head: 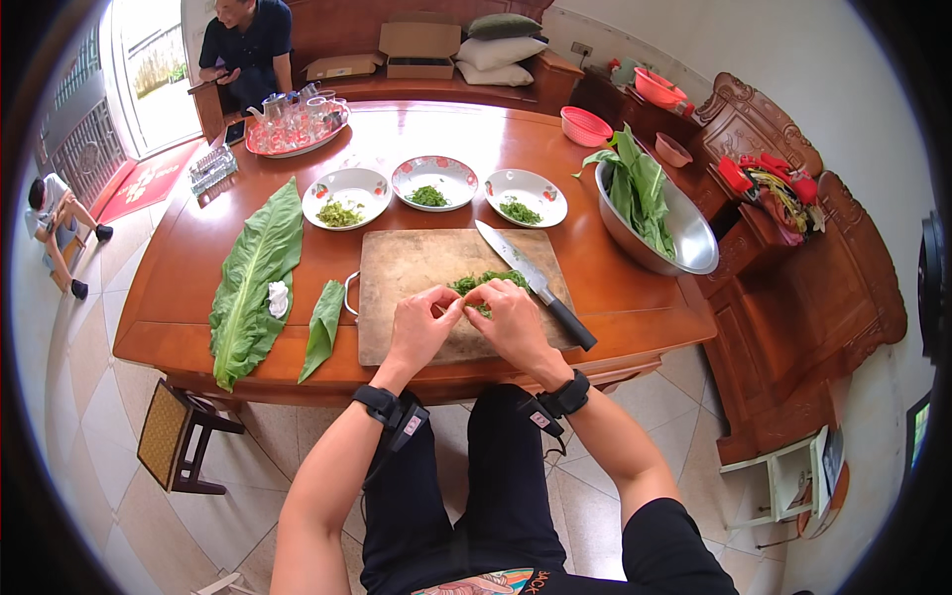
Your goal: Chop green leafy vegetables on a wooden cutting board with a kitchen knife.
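My left hand (425, 327) and my right hand (509, 323) meet at the fingertips over the wooden cutting board (401, 260). Whether something small is pinched between them cannot be told. Just beyond the fingers lies a heap of chopped greens (487, 280). A kitchen knife (529, 277) with a black handle rests diagonally on the board's right side. Behind the board stand three plates, the left (309, 199), middle (401, 172) and right (554, 199), each holding chopped greens. To the left lie a large green leaf (253, 275) with crumpled white tissue (278, 299) and a smaller leaf piece (323, 331).
A steel basin (695, 249) of leaves (643, 193) stands right, near a pink plastic basket (586, 126). At the back left are a glassware tray (297, 154) and a seated person (249, 48). Another person (59, 216) sits far left; a stool (167, 435) stands below the table.
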A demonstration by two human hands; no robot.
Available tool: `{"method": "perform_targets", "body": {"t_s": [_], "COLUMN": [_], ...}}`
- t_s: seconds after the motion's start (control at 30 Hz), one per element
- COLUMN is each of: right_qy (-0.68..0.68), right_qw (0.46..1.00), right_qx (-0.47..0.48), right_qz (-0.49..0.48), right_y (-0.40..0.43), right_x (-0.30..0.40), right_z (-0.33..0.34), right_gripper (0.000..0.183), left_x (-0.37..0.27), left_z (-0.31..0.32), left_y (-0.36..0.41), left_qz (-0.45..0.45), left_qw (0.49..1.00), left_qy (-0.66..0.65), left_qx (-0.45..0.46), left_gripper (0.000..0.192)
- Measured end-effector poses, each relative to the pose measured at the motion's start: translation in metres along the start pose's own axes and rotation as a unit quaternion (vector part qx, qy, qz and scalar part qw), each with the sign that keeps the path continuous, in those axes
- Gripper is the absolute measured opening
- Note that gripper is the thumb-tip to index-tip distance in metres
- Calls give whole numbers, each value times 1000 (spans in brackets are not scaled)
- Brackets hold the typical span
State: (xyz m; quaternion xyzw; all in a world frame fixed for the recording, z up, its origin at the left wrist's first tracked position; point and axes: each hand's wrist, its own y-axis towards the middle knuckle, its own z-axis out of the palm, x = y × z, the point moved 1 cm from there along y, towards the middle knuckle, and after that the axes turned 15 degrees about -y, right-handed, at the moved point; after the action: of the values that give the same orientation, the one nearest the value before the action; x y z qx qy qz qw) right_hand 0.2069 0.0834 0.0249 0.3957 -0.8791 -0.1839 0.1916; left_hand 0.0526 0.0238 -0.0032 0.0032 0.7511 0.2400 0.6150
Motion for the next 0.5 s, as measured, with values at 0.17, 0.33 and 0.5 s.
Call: {"method": "perform_targets", "body": {"t_s": [0.17,0.33,0.5], "right_qy": [-44,-65,-70], "right_qw": [999,998,997], "right_qx": [-9,-13,-6], "right_qz": [-7,-10,-9], "right_y": [3,3,4], "right_x": [2,2,5], "right_z": [1,3,-2], "right_gripper": [12,12,12], "left_x": [2,-1,0], "left_z": [-1,0,0], "left_y": [-1,0,-1], "left_qz": [-4,-2,1], "left_qw": [1000,1000,1000], "left_qy": [0,8,4], "left_qx": [0,4,5], "left_gripper": [18,18,17]}}
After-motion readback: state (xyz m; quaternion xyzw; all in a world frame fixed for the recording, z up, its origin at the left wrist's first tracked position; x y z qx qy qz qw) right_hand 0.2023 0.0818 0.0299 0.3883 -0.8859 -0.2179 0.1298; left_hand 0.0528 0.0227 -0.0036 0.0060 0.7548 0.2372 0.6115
